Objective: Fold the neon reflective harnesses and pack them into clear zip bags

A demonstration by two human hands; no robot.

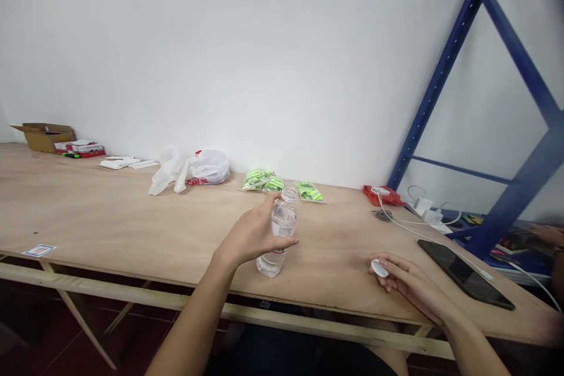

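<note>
My left hand (pixel 258 232) is wrapped round a clear plastic water bottle (pixel 284 220), thumb on the near side and fingers behind it. The bottle leans slightly to the right at the front of the wooden table. Its mouth is uncapped, and a printed label shows partly between my fingers. To the right, my right hand (pixel 403 282) is closed on a white bottle cap (pixel 379 268), pinched at the fingertips just over the tabletop. A black phone (pixel 465 273) lies beside my right hand.
Along the wall sit a white plastic bag (pixel 211 165), bagged neon-green items (pixel 262 180) and a red pouch (pixel 383 194) with a charger. A cardboard box (pixel 48 138) stands far left. A blue metal rack (pixel 440 76) rises on the right, with another person's hand (pixel 549 235) behind it.
</note>
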